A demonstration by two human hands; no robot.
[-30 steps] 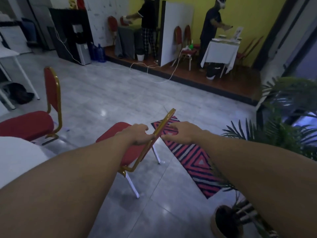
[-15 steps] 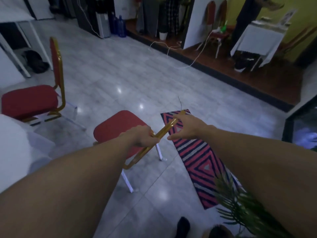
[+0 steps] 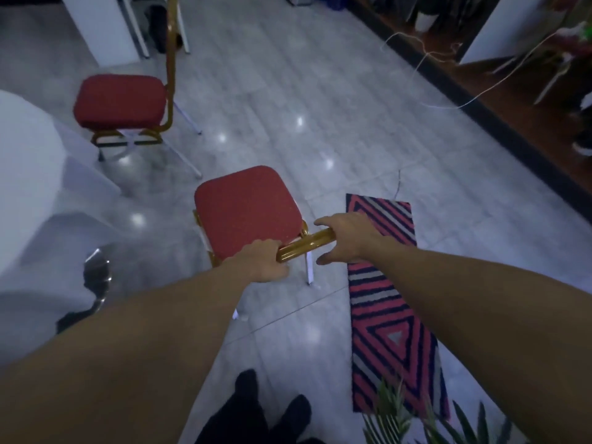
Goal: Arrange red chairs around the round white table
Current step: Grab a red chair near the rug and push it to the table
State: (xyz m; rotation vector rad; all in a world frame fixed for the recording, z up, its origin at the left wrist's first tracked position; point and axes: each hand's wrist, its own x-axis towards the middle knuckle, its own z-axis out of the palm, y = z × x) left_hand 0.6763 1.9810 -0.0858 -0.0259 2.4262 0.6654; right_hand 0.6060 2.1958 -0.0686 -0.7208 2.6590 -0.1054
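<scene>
No writing or labels can be read anywhere. The room has a glossy pale grey tiled floor (image 3: 320, 91) with spots of reflected light. A raised dark wooden platform (image 3: 512, 107) runs along the upper right, with a thin white cable (image 3: 455, 105) trailing off it onto the tiles. At the left edge is the round counter (image 3: 28, 187), draped in white cloth that reaches the floor. A striped red, navy and grey rug (image 3: 390, 315) lies on the right, and green plant leaves (image 3: 397, 415) poke in at the bottom.

2 red chairs with gold frames stand near the counter. The far chair (image 3: 120, 100) sits just beside its upper edge. The near chair (image 3: 246, 209) stands in the middle of the view, its gold backrest rail (image 3: 306, 245) toward the viewer and the rug just to its right.

The left hand (image 3: 262, 261) is wrapped around the left end of that rail. The right hand (image 3: 347, 238) rests over the right end, fingers spread and loosely curved. 2 dark-shod feet (image 3: 272, 411) show at the bottom.
</scene>
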